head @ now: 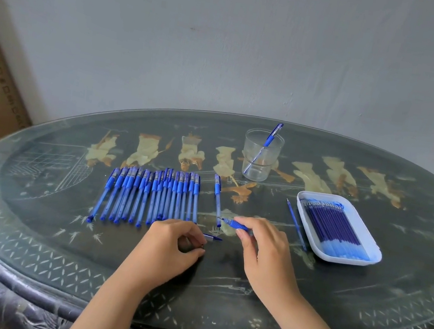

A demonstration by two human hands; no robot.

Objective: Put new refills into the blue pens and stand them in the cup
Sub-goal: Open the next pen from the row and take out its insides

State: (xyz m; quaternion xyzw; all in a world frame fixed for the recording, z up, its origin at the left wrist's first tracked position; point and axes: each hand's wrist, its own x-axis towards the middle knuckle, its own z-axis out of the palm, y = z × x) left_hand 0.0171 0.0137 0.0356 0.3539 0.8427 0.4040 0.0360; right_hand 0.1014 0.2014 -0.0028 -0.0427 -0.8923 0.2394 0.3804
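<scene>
Fingers of your right hand (264, 248) pinch a blue pen grip (234, 223). Your left hand (173, 240) pinches a clear barrel piece (211, 238). Both parts sit at 6 o'clock from the cup (272, 156). The pen row (152, 196) lies at 9 o'clock and the refill tray (343, 260) at 3 o'clock. There is bare table (218, 280) beneath your wrists, and your palms face down.

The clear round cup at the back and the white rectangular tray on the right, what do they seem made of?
Clear round cup: transparent and glossy, the blue pen inside shows through its wall; clear plastic or glass, I cannot tell which. White rectangular tray: opaque, matt white, rounded corners, raised rim; probably plastic or foam.
</scene>
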